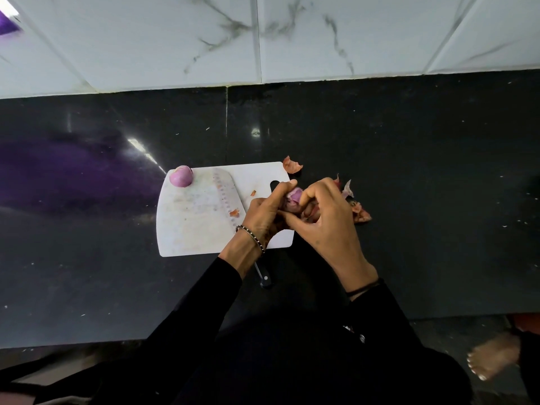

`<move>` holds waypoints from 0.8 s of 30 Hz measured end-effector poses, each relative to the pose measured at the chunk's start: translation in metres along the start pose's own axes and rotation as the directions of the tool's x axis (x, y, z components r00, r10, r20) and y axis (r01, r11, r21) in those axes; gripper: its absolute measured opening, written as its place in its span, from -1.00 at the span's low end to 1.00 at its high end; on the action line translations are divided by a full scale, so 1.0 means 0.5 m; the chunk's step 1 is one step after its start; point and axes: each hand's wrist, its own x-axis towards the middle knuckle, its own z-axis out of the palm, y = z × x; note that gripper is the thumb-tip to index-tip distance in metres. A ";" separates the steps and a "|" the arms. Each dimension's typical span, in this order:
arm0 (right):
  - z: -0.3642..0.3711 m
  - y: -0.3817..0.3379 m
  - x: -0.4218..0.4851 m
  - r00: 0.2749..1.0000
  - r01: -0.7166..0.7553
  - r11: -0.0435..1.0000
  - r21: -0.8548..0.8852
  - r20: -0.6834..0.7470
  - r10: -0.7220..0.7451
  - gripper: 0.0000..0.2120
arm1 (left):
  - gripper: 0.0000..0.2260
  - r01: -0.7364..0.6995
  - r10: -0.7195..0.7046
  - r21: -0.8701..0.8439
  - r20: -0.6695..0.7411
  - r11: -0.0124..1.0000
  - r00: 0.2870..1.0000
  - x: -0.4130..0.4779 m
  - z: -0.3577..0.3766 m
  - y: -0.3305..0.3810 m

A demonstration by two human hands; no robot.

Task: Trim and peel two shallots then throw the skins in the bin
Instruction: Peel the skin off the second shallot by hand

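While a peeled shallot (181, 176) sits on the white cutting board's (190, 229) far left corner, left hand (264, 213) and right hand (324, 214) both grip a second shallot (293, 196) above the board's right edge; loose skins (361, 213) lie on the dark counter (423, 171) beside them.

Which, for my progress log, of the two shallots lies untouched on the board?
The pink shallot at the far-left corner of the cutting board; no hand touches it. The other shallot is gripped between the left hand and right hand.
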 end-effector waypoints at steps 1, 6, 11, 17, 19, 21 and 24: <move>-0.004 -0.001 0.001 1.000 -0.023 1.000 0.005 -0.006 0.023 -0.60 | -0.75 -0.002 0.002 -0.009 0.008 1.000 1.000 0.000 0.000 0.000; -0.015 0.006 0.006 0.999 -0.026 0.999 0.032 0.032 0.025 -0.61 | -0.70 -0.008 0.008 0.002 -0.011 1.000 1.000 0.000 -0.005 0.000; -0.027 0.013 0.007 1.000 -0.002 0.994 0.111 0.005 0.001 -0.81 | -0.63 -0.007 0.013 0.061 -0.089 0.998 0.996 -0.002 -0.014 -0.003; -0.020 0.016 0.012 0.995 -0.046 0.996 0.083 0.098 0.037 -0.91 | -0.60 -0.011 0.025 0.120 -0.121 0.993 0.992 0.000 -0.013 -0.007; -0.009 0.019 0.009 0.993 -0.021 1.000 -0.006 0.116 0.022 -0.90 | -0.61 0.000 0.016 0.112 -0.148 0.994 0.989 0.004 -0.012 -0.009; 0.005 0.021 0.004 0.993 0.006 0.993 -0.120 0.116 0.008 -0.85 | -0.64 0.023 -0.011 0.073 -0.165 0.997 0.986 0.002 -0.007 -0.010; 0.022 0.020 -0.005 0.990 0.130 0.965 -0.229 0.087 -0.113 -0.86 | -0.71 0.056 -0.069 -0.080 -0.170 0.995 0.983 0.000 -0.004 -0.005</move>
